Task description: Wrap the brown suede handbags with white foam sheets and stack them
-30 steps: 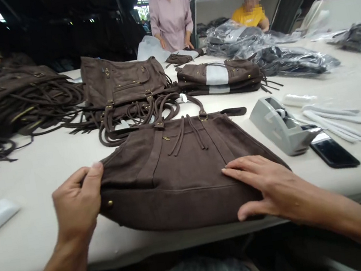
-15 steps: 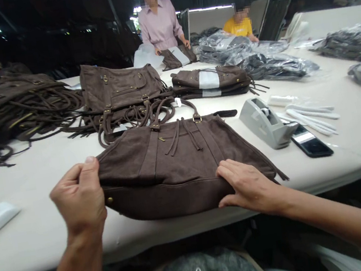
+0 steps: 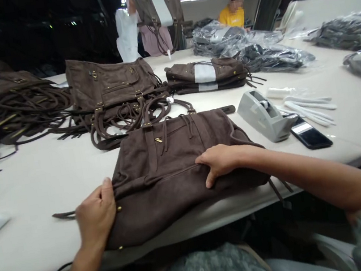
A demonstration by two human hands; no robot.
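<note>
A dark brown handbag (image 3: 170,155) lies in front of me at the table's near edge, its base toward me and its looped handles pointing away. My left hand (image 3: 97,211) is closed around the bag's lower left corner, with the thumb on top beside a small brass stud. My right hand (image 3: 220,161) grips the leather along the base seam, right of the middle, thumb apart from the fingers. Brass zip pull (image 3: 158,140) and hanging cords show on the bag's face. The fingers under the left corner are hidden.
Right of the bag stand a grey tape dispenser (image 3: 262,116), a phone (image 3: 310,132) and white strips (image 3: 312,111). Behind it lie more brown bags (image 3: 109,80) and a banded stack (image 3: 220,68). Plastic-wrapped bags (image 3: 256,51) lie farther back. Across the table a person holds up a banded bag (image 3: 143,12).
The bag's base has turned and come lower and nearer on the left, with my left hand on its corner. My right hand has shifted left and up. The person opposite has lifted a bag.
</note>
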